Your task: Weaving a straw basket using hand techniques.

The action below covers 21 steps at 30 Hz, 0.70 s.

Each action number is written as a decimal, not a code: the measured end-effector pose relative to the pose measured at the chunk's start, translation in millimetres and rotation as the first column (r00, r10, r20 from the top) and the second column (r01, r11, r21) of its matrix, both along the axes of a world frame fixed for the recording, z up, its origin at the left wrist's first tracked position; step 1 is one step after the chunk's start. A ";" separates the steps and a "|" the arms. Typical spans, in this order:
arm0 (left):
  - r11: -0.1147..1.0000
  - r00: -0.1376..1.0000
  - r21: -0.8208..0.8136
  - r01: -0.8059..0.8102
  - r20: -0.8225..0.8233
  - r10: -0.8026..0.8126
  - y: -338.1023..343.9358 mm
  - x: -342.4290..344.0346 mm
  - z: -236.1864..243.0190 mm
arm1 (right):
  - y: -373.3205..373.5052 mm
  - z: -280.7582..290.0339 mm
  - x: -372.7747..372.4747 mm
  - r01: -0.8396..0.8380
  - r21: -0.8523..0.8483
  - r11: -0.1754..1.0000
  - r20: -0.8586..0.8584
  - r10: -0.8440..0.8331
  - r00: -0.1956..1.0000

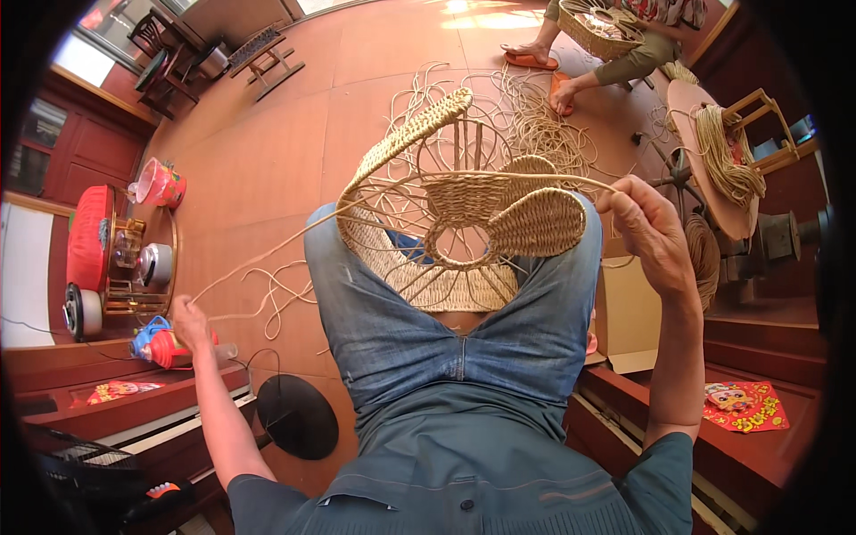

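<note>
A partly woven straw basket [459, 201] with a wire frame rests across my thighs. Its tall curved rim stands up at the far left, rounded woven panels fan to the right, and bare wires show between them. A tan cord [267, 247] runs taut from my left hand [190, 323], out at the left, up to the basket. At the right, my right hand [646, 227] pinches a cord stretching across the basket's top beside the right panel. Both hands are closed on cord, away from the basket itself. Whether it is one continuous length I cannot tell.
Loose cord [544, 120] lies tangled on the floor ahead. A seated person in orange sandals holds another basket [599, 31] at the far right. Coiled cord [727, 160] hangs by a board at right, near a cardboard box [626, 308]. A black round base [297, 416] stands left.
</note>
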State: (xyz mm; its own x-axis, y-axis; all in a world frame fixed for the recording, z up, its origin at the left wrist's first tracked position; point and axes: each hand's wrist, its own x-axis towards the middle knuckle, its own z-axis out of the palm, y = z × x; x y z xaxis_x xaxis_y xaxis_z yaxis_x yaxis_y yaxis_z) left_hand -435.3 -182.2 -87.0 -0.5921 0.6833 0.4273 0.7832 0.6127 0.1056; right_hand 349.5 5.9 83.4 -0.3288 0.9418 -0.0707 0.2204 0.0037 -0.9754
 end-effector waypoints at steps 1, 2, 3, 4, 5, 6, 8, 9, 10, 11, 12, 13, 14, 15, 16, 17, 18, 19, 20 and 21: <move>0.988 0.992 -0.091 -0.125 0.014 0.127 -15.7 -18.5 -3.0 | 0.7 -2.2 -4.6 -0.013 0.028 1.000 0.035 0.012 0.999; 0.969 0.975 -0.118 -0.216 0.023 0.220 -30.6 -34.6 -5.2 | 1.4 -4.2 -8.1 -0.013 0.039 0.999 0.057 0.010 0.998; 0.953 0.961 -0.126 -0.276 -0.018 0.276 -44.3 -49.4 -4.7 | 2.7 -7.5 -12.7 -0.017 0.068 0.998 0.080 0.011 0.997; 0.916 0.933 -0.175 -0.361 -0.047 0.358 -54.7 -62.2 -4.4 | 2.1 -8.8 -15.1 -0.041 0.108 0.993 0.103 0.030 0.994; 0.884 0.907 -0.208 -0.418 -0.032 0.421 -66.3 -73.4 0.1 | 1.0 -9.8 -17.1 -0.044 0.102 0.994 0.136 0.030 0.990; 0.826 0.848 -0.224 -0.517 -0.005 0.530 -68.9 -82.6 5.1 | -0.7 -9.9 -19.1 -0.043 0.124 0.991 0.194 0.019 0.981; 0.734 0.751 -0.302 -0.608 0.081 0.655 -61.2 -86.2 20.9 | -1.5 -15.4 -32.2 -0.031 0.166 0.986 0.242 -0.010 0.970; 0.733 0.749 -0.300 -0.611 0.080 0.658 -44.7 -76.7 24.8 | -3.2 -19.4 -42.7 -0.026 0.165 0.986 0.233 -0.013 0.972; 0.825 0.850 -0.289 -0.485 0.068 0.523 -25.4 -58.5 30.5 | -7.1 -21.2 -51.4 -0.092 0.203 0.975 0.244 0.041 0.969; 0.866 0.904 -0.323 -0.381 0.065 0.422 -1.1 -33.2 40.5 | -12.3 -23.6 -62.0 -0.118 0.174 0.978 0.301 0.061 0.952; 0.992 0.982 -0.124 -0.032 0.183 0.055 27.9 1.9 49.1 | -15.7 -26.2 -73.3 -0.183 0.186 0.965 0.339 0.112 0.934; 0.990 0.975 0.008 0.140 0.173 -0.139 55.5 49.3 53.5 | -18.9 -30.6 -87.6 -0.209 0.240 0.948 0.332 0.123 0.935; 0.856 0.785 0.342 0.388 0.364 -0.502 82.9 103.9 56.8 | -21.0 -34.1 -100.3 -0.236 0.276 0.932 0.336 0.136 0.932; 0.787 0.699 0.406 0.465 0.377 -0.607 95.4 163.3 62.7 | -22.0 -35.2 -107.9 -0.278 0.266 0.923 0.331 0.183 0.926; 0.734 0.611 0.411 0.541 0.408 -0.679 100.7 222.2 70.7 | -22.9 -37.0 -116.2 -0.269 0.296 0.916 0.319 0.171 0.932; 0.670 0.605 0.323 0.668 0.288 -0.743 104.4 275.1 81.1 | -23.6 -38.6 -123.3 -0.260 0.328 0.908 0.304 0.159 0.939; 0.524 0.514 0.319 0.790 0.123 -0.849 116.3 319.6 90.7 | -22.9 -39.2 -127.8 -0.259 0.314 0.914 0.286 0.169 0.943; 0.375 0.386 0.363 0.853 0.044 -0.921 120.8 358.0 99.9 | -23.0 -39.8 -131.3 -0.264 0.313 0.912 0.293 0.171 0.941; 0.339 0.333 0.332 0.880 0.077 -0.940 124.7 388.0 107.8 | -23.3 -40.5 -133.7 -0.254 0.319 0.913 0.302 0.156 0.940; 0.256 0.270 0.376 0.890 0.016 -0.963 129.5 407.5 114.3 | -22.9 -41.4 -135.6 -0.242 0.315 0.918 0.316 0.139 0.939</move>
